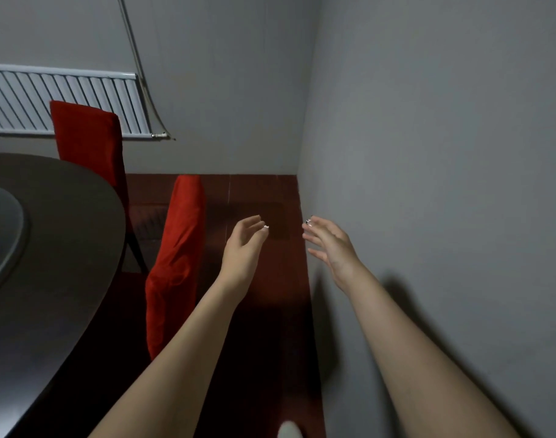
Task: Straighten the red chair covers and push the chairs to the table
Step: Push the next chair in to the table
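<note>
Head view: both bare forearms reach forward over the dark red floor, in the gap between the chairs and the grey wall.
Left hand: in the air, fingers loosely spread and slightly bent, holding nothing; near the nearer chair cover but apart from it.
Right hand: in the air, fingers spread, holding nothing; close to the wall, contact cannot be told.
Nearer chair cover: red, creased and slack down the backrest; the chair is seen side-on, just beside the counter's edge.
Farther chair cover: red, smoother, on an upright backrest at the far edge of the counter, in front of the radiator; a dark chair leg shows below.
Counter: dark, round-edged, at the left; carries a glass turntable.
Bottom edge: a small white object, blurred, kind cannot be told.
</note>
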A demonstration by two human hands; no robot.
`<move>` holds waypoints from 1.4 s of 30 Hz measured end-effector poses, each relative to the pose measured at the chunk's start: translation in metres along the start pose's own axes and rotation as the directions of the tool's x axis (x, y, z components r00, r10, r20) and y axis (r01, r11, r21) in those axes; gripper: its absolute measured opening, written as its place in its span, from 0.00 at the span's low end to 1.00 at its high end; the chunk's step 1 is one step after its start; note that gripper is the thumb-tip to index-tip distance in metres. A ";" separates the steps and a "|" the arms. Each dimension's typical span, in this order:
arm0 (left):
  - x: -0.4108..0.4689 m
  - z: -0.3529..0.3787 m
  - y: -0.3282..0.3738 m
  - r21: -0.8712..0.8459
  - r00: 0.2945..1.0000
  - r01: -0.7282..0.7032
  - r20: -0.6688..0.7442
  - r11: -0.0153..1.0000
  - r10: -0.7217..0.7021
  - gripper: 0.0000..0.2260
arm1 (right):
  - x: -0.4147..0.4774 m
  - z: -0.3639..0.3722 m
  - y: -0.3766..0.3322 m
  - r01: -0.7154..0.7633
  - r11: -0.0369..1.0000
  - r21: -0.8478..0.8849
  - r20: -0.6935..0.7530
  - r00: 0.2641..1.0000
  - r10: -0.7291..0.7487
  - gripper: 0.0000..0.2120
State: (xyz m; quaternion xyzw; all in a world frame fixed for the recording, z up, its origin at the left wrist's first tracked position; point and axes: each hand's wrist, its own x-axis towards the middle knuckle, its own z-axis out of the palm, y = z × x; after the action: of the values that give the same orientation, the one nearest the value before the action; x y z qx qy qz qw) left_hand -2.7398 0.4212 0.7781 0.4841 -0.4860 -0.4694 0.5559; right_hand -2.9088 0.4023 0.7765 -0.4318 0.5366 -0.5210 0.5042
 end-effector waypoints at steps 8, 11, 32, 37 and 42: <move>0.079 0.017 -0.008 0.038 0.997 -0.015 -0.076 0.999 0.018 0.13 | 0.098 0.005 -0.002 0.017 1.000 -0.015 0.084 0.996 -0.016 0.11; 0.123 0.026 0.000 0.054 0.996 -0.030 -0.085 0.998 0.035 0.14 | 0.142 0.005 -0.011 0.031 0.999 -0.005 0.098 0.995 -0.031 0.11; 0.313 0.025 -0.042 0.043 0.970 0.001 -0.241 0.999 0.009 0.12 | 0.352 0.062 -0.017 0.003 0.999 -0.045 0.274 0.962 0.010 0.15; 0.362 -0.013 -0.045 0.045 0.935 -0.005 -0.355 0.999 0.021 0.09 | 0.405 0.114 -0.021 -0.013 0.999 -0.042 0.357 0.934 0.027 0.14; 0.393 -0.042 -0.042 0.085 0.900 0.001 -0.434 0.996 0.036 0.09 | 0.436 0.154 -0.017 -0.035 0.999 -0.022 0.418 0.908 0.041 0.12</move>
State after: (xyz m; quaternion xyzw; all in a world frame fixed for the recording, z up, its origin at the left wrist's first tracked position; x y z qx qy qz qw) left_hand -2.6661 0.0306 0.7679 0.5949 -0.3731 -0.3241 0.6339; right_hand -2.8089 -0.0490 0.7614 -0.5262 0.4283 -0.4029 0.6143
